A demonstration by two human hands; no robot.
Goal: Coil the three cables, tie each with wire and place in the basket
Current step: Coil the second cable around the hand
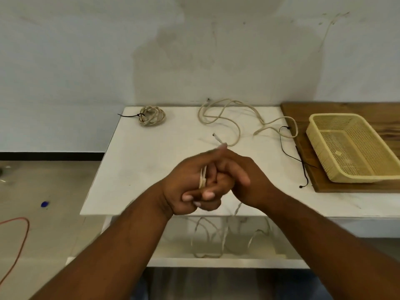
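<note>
I have a single wide-angle view, worn on the person's head. It faces forward and down onto the white tabletop point(151, 152), the left hand point(181, 185) and right hand point(251, 178) close under the lens, the wall point(86, 50) behind.

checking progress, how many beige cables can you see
3: a coiled cable tied at the table's back left, a loose cable across the back middle, a third cable in the left hand, trailing below the front edge. More could be hidden.
</note>
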